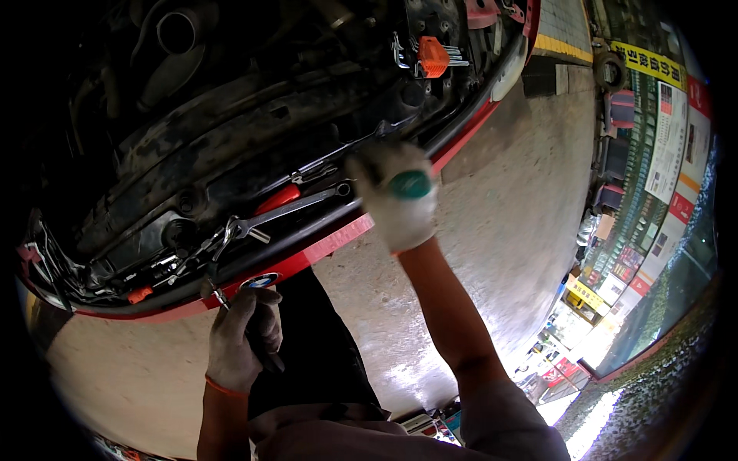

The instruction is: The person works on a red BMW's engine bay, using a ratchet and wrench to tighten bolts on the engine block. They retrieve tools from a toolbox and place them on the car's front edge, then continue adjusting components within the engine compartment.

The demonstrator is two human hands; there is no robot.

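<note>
A screwdriver with a green-capped handle (410, 184) is gripped in the gloved right hand (396, 201), the fingers closed round the handle and the cap turned toward the camera; its shaft runs up and left toward the front edge of the open engine bay (231, 138) of a red car, where the tip is lost among dark parts. The left hand (242, 338), in a dark soiled glove with an orange cuff, is curled round a slim dark tool (265, 349) whose metal end points up toward the red front panel (338, 240), just beside a round blue-and-white badge (260, 281). Whether that metal end touches the panel cannot be told. Along the front lip of the bay a long combination wrench (288, 211) is laid, with a red-handled tool (278, 197) just beside it and smaller bits scattered near them. Farther back in the bay an orange holder of hex keys (432, 56) is set. Grey concrete floor (507, 215) is seen below the car
</note>
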